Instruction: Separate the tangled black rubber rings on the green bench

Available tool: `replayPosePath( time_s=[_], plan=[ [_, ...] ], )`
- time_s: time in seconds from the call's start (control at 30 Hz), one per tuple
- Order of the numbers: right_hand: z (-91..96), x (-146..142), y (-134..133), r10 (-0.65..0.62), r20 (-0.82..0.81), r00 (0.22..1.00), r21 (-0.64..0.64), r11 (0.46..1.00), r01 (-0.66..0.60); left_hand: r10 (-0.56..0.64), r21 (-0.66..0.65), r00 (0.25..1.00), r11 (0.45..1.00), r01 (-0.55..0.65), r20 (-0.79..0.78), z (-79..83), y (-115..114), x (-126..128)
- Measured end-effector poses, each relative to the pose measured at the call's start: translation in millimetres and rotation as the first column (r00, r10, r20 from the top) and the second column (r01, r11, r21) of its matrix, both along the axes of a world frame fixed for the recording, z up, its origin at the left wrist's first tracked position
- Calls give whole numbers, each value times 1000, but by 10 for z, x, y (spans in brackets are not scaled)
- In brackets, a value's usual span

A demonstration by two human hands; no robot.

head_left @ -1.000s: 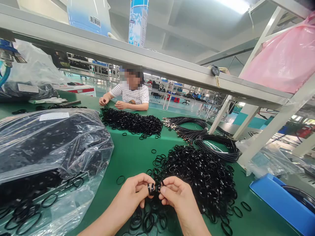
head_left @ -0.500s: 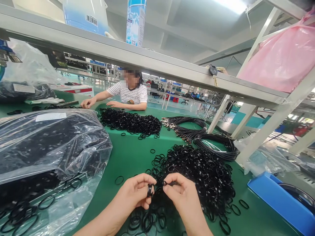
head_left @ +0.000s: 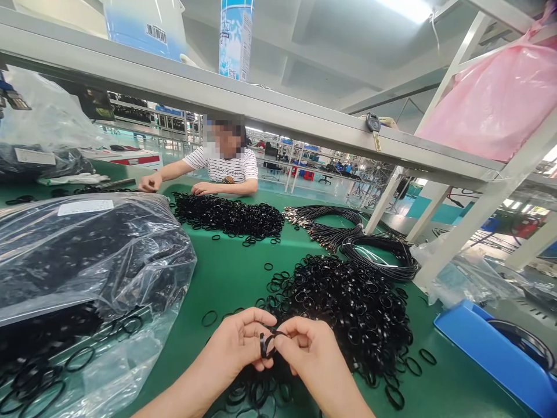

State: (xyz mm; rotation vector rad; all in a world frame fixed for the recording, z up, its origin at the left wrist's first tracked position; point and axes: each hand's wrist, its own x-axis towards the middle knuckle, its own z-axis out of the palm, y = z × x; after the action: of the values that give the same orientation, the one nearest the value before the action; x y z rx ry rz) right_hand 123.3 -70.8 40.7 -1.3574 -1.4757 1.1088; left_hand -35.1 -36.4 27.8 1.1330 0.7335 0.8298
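My left hand (head_left: 239,348) and my right hand (head_left: 307,351) meet low in the middle of the view, just above the green table (head_left: 237,273). Both are closed in a pinch on a small bunch of black rubber rings (head_left: 266,343) held between their fingertips. Under and behind the hands lies a big heap of loose black rings (head_left: 348,302). More loose rings are scattered below my wrists.
A clear plastic bag of black rings (head_left: 87,255) fills the left. A blue tray (head_left: 491,354) sits at the right, coiled black cables (head_left: 374,255) behind the heap. Across the table a person in a striped shirt (head_left: 228,165) works beside another ring pile (head_left: 230,215). A metal shelf (head_left: 261,110) runs overhead.
My hands parted for a moment, the right one pulling a ring aside, and have come back together on the bunch. The person opposite has stretched one arm out to the left.
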Motion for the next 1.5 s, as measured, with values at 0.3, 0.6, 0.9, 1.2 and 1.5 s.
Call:
replayPosePath(
  time_s=[0.3, 0.6, 0.9, 1.2, 1.5],
  plan=[
    [85, 29, 7, 72, -77, 994, -135, 987, -82, -83, -63, 997, 995, 84, 6, 19, -28, 4],
    [98, -2, -35, 52, 103, 993, -132, 990, -38, -128, -44, 991, 991, 127, -37, 86, -54, -9],
    [0, -4, -22, -39, 161, 986, -8, 999, 41, 77, 175, 894, 985, 1, -442, 109, -52, 26],
    [57, -20, -11, 19, 23, 1000, -95, 995, -16, 93, 225, 885, 974, 14, -457, 74, -83, 54],
    [-3, 16, -15, -56, 83, 995, -40, 997, 59, 46, 180, 899, 983, 37, -436, 38, -50, 22]
  ],
)
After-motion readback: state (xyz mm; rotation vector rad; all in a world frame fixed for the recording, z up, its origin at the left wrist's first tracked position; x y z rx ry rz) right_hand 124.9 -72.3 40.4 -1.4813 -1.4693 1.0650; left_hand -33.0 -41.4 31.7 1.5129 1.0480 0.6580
